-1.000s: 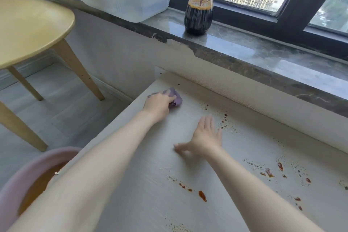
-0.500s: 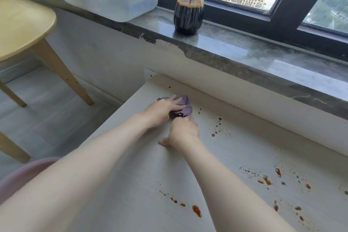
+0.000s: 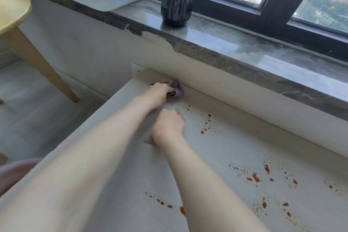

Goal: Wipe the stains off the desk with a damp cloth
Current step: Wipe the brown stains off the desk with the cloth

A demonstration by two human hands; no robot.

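**The cloth has moved on to the desk's far corner**

In the last half second our left hand (image 3: 160, 91) has pushed the purple cloth (image 3: 178, 91) further from us. It is now at the far left corner of the desk (image 3: 226, 152), touching the foot of the wall (image 3: 216, 88). The left fingers curl over the bunched cloth and press it down. Our right hand (image 3: 169, 126) has stayed just behind it, with fingers curled under, holding nothing and propped on the desktop. Reddish-brown stains (image 3: 206, 125) remain. One scatter lies just right of the hands, more lie further right, and a few are close to us. A bottle (image 3: 177, 5) of dark liquid stands on the windowsill (image 3: 244, 43) above.

We judge the cloth to be light, soft and limp, and likely to drag a little because it is damp. Pushed by one edge, it would probably fold over instead of sliding. The best hold seems to be a palm flat over the wad, with fingertips hooked over its leading edge. Most of the wiping looks still to be done.
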